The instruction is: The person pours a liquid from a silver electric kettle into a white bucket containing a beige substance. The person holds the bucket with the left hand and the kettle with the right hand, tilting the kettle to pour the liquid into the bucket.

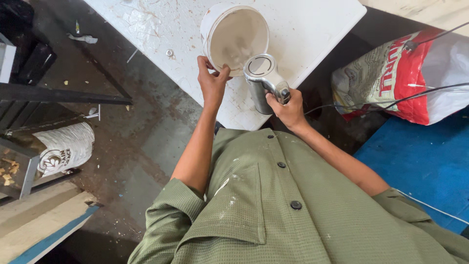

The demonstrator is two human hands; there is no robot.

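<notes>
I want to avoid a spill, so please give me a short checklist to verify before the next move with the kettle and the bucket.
1. Left hand holds the rim of the white bucket: ok.
2. Right hand grips the handle of the steel kettle: ok.
3. Kettle lid closed: ok, it looks shut from above.
4. Bucket rests fully on the white table: cannot tell, it is tilted toward the person.
5. What is in the bucket: cannot tell, the inside is blurred.
6. Black cables are apart from both hands: ok.
</notes>
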